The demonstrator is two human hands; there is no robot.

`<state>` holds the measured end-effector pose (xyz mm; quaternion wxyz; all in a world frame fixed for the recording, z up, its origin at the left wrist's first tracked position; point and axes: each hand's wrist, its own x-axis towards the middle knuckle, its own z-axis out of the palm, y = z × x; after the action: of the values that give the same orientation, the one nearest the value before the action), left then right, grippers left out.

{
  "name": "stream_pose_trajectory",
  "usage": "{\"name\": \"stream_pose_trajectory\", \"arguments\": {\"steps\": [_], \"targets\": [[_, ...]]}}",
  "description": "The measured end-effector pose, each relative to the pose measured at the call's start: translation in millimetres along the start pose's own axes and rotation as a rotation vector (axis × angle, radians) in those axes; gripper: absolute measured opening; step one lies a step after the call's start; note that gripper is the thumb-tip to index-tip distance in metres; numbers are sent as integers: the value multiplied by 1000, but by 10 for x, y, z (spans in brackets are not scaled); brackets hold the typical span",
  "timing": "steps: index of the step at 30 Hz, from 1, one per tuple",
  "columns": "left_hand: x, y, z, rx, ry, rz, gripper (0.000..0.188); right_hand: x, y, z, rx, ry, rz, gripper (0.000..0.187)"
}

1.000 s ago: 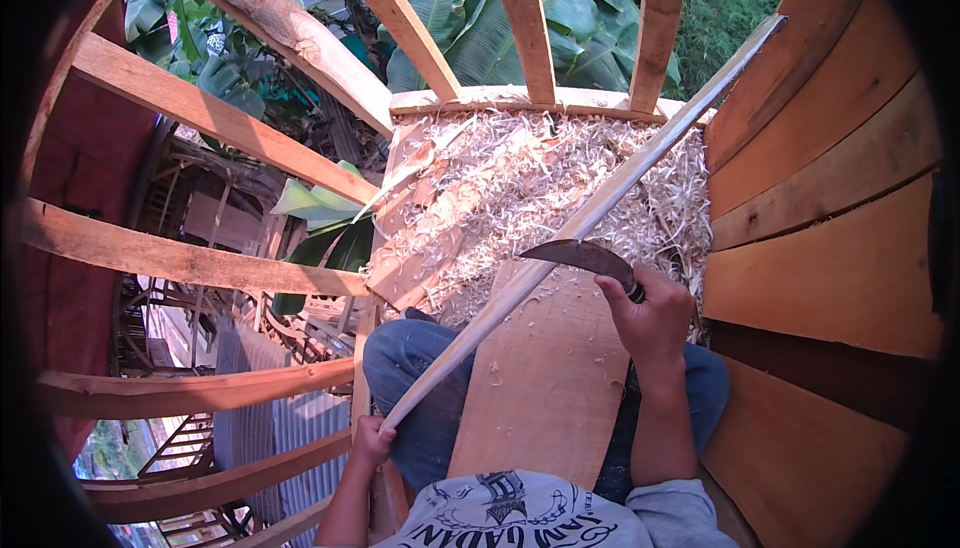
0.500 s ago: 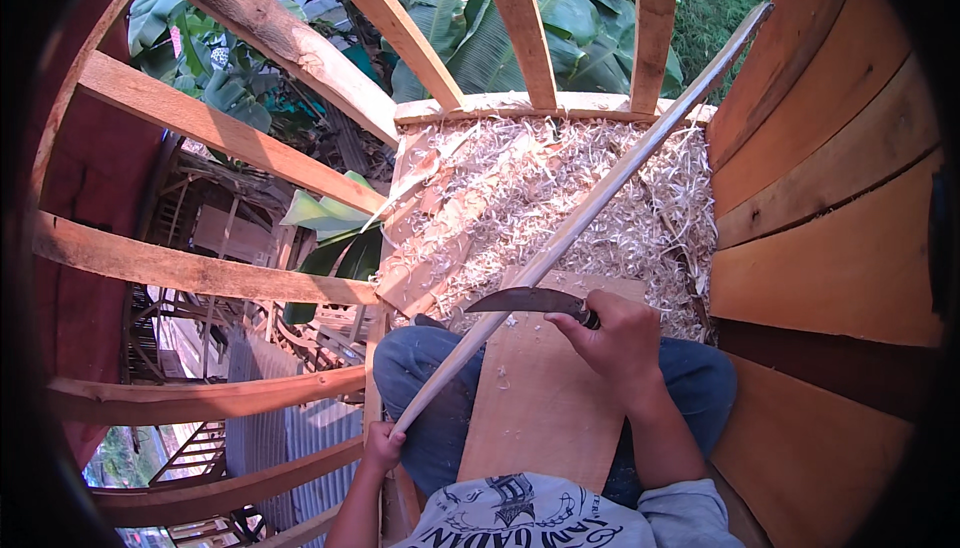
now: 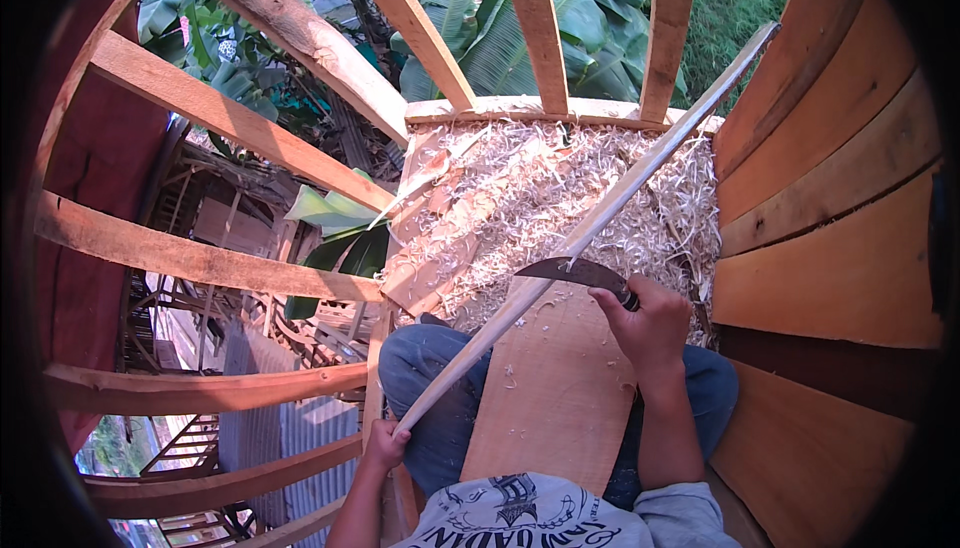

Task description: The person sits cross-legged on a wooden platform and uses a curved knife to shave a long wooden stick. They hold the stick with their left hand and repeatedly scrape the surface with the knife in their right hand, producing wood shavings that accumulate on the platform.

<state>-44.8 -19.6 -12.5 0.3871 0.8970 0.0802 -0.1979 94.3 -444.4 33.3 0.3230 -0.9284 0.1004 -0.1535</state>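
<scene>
A long, pale wooden pole [image 3: 640, 180] slants from my lap up to the far right. Its near end is gripped by my left hand [image 3: 385, 444], closed beside my left knee. My right hand [image 3: 655, 320] is wrapped round the handle of a dark curved knife [image 3: 575, 272], most of the handle hidden by the fingers. The blade points left and lies across the pole about halfway along, touching it. Beneath, a flat wooden board [image 3: 545, 398] rests over my lap between my knees, with a few small shavings on it.
Curly wood shavings [image 3: 640, 238] cover the floor ahead. Upright wooden slats [image 3: 215, 258] form an open railing left and in front. A plank wall [image 3: 830, 278] stands close on the right. Beyond the railing are banana leaves [image 3: 500, 28] and corrugated sheets [image 3: 320, 458] lower down.
My right hand and the knife have moved up and to the right, farther along the pole. The left hand keeps its hold on the near end.
</scene>
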Motion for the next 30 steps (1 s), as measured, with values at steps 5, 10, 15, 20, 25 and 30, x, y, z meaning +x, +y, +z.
{"name": "stream_pose_trajectory", "arguments": {"steps": [5,10,15,20,25,30], "targets": [[23,-107,20,10,18,19,84,135,298,-52,136,185,183,50],[20,-155,4,5,16,23,85,151,428,-163,230,134,268,51],[16,-107,-15,-12,-23,6,83,-171,-190,26,220,-111,-68,49],[-2,-51,-4,51,3,16,82,-64,-98,35,75,-173,9,49],[4,0,7,59,15,15,83,-48,-14,81,45,-38,-43,52],[1,0,40,96,53,31,86,227,473,-103,134,139,297,55]]}}
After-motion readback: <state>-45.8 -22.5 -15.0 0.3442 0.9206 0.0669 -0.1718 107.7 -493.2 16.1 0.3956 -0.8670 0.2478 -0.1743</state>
